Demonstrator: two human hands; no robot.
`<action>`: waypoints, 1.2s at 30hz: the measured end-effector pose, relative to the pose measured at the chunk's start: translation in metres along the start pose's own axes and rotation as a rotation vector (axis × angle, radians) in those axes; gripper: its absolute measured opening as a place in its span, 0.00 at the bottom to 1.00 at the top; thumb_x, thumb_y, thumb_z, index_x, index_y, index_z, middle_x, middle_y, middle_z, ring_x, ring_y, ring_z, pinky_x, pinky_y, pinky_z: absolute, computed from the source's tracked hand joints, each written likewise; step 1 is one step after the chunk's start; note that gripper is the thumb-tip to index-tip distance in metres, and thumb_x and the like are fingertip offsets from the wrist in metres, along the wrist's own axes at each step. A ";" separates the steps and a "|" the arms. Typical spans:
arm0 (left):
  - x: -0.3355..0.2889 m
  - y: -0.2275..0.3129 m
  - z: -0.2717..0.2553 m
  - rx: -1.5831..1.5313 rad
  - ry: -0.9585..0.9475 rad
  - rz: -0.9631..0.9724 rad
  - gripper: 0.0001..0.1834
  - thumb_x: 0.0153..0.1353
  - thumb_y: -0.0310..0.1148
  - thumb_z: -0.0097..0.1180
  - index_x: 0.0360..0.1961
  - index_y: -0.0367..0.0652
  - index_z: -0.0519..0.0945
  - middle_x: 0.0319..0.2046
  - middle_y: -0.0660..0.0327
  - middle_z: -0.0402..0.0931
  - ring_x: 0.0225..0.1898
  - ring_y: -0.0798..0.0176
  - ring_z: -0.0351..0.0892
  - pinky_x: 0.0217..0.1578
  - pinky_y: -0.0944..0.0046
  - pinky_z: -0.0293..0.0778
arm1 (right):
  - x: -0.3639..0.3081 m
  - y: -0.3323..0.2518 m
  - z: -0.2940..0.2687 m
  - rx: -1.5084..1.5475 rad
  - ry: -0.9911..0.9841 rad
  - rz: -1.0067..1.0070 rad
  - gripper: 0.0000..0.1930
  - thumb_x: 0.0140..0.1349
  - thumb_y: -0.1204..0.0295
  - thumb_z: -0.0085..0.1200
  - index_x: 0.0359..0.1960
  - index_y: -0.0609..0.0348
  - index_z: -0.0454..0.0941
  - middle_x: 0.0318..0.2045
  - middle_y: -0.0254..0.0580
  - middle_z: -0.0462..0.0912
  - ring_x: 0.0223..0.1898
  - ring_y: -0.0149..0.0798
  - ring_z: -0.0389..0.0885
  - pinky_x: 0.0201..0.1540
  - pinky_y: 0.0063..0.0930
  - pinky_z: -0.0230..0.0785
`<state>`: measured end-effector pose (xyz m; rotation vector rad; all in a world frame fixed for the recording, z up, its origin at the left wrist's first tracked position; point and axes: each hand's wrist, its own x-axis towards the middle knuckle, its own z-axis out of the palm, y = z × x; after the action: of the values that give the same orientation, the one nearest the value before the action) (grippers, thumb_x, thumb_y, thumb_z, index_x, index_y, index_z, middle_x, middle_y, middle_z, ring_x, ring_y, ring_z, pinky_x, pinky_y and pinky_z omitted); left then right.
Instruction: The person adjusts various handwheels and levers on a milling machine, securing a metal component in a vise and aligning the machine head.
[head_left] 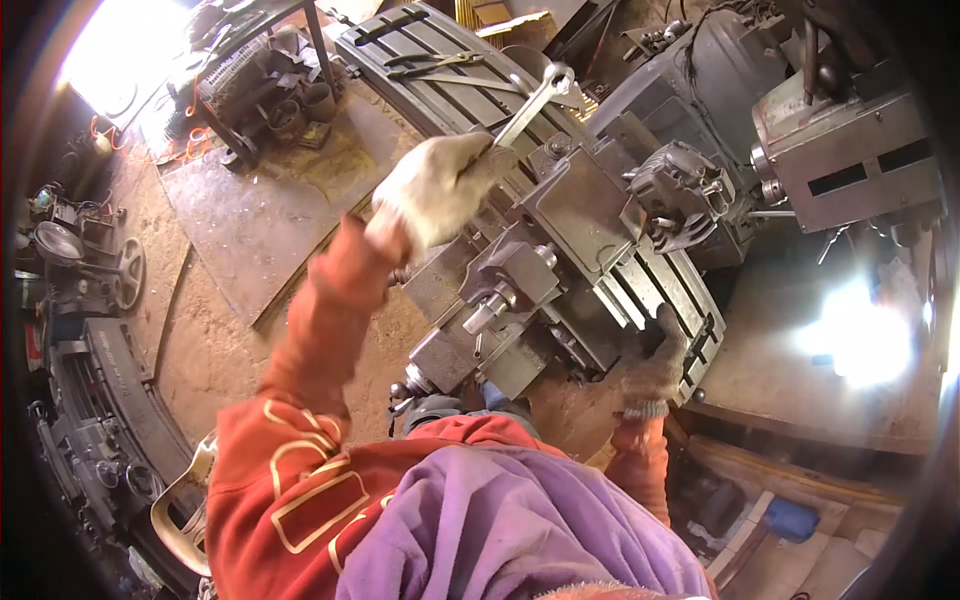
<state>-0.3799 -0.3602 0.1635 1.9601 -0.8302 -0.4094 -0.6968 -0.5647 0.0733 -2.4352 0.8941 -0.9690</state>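
My left hand (435,188), in a pale work glove, is closed round the handle of a metal wrench (532,108). The wrench points up and right, its ring end above the long slotted table (440,45) of a milling machine. My right hand (655,368), in a dirty grey glove with blackened fingers, is at the near right end of that table. Its fingers look apart, and no tool shows in them. Between my hands is a grey machine vise (585,215), with a square-ended screw (487,312) facing me.
The milling head (685,190) hangs right of the vise, beside a grey gearbox housing (850,150). A lathe (110,400) runs along the left. Metal sheets (250,220) lie on the floor, near a cluttered bench (265,60). A blue object (790,520) lies lower right.
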 end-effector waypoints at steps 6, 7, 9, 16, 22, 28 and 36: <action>0.100 -0.115 0.053 0.140 -0.215 -0.082 0.24 0.66 0.53 0.56 0.41 0.41 0.87 0.29 0.55 0.83 0.31 0.56 0.82 0.39 0.56 0.77 | 0.013 0.093 0.016 -0.060 -0.075 0.254 0.15 0.64 0.63 0.65 0.40 0.65 0.80 0.32 0.47 0.85 0.32 0.47 0.85 0.38 0.42 0.76; 0.119 -0.124 0.059 0.162 -0.187 -0.114 0.23 0.65 0.52 0.56 0.42 0.43 0.89 0.32 0.54 0.86 0.33 0.53 0.85 0.41 0.56 0.78 | 0.005 0.132 0.024 -0.096 0.156 0.094 0.15 0.67 0.61 0.61 0.36 0.63 0.79 0.22 0.48 0.82 0.29 0.49 0.83 0.36 0.43 0.73; 0.121 -0.145 0.040 0.006 -0.129 -0.252 0.23 0.64 0.52 0.57 0.37 0.42 0.89 0.28 0.54 0.85 0.31 0.54 0.84 0.40 0.55 0.78 | 0.028 0.088 0.016 -0.245 -0.133 0.214 0.15 0.68 0.59 0.58 0.33 0.60 0.80 0.25 0.49 0.82 0.30 0.49 0.83 0.35 0.43 0.72; 0.109 -0.093 0.044 0.119 -0.215 0.032 0.21 0.62 0.47 0.65 0.50 0.45 0.85 0.40 0.51 0.86 0.40 0.54 0.86 0.45 0.56 0.79 | 0.015 0.095 0.021 -0.234 -0.072 0.201 0.13 0.69 0.59 0.57 0.35 0.56 0.82 0.31 0.46 0.84 0.33 0.48 0.84 0.38 0.42 0.74; 0.117 -0.102 0.078 0.379 -0.283 0.276 0.14 0.66 0.39 0.55 0.46 0.43 0.83 0.39 0.48 0.85 0.43 0.41 0.84 0.45 0.48 0.78 | 0.016 0.087 0.026 -0.331 -0.047 0.211 0.12 0.68 0.61 0.59 0.41 0.56 0.82 0.35 0.46 0.85 0.38 0.51 0.84 0.44 0.45 0.76; 0.177 -0.133 0.097 0.763 -0.386 0.144 0.16 0.68 0.40 0.51 0.48 0.46 0.86 0.41 0.50 0.87 0.43 0.46 0.88 0.42 0.51 0.82 | 0.027 0.076 0.024 -0.516 -0.186 0.248 0.12 0.68 0.60 0.57 0.39 0.55 0.82 0.36 0.48 0.85 0.40 0.54 0.84 0.44 0.47 0.75; 0.113 -0.058 0.092 0.923 -0.258 0.022 0.18 0.70 0.42 0.50 0.56 0.54 0.84 0.48 0.51 0.85 0.51 0.48 0.86 0.51 0.51 0.80 | 0.008 0.107 0.016 -0.150 -0.084 0.220 0.08 0.63 0.63 0.60 0.35 0.52 0.82 0.35 0.41 0.87 0.34 0.44 0.86 0.36 0.41 0.78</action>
<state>-0.3304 -0.4782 0.0721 2.7686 -1.3683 -0.2853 -0.7258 -0.6466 0.0090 -2.4132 1.2138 -0.7402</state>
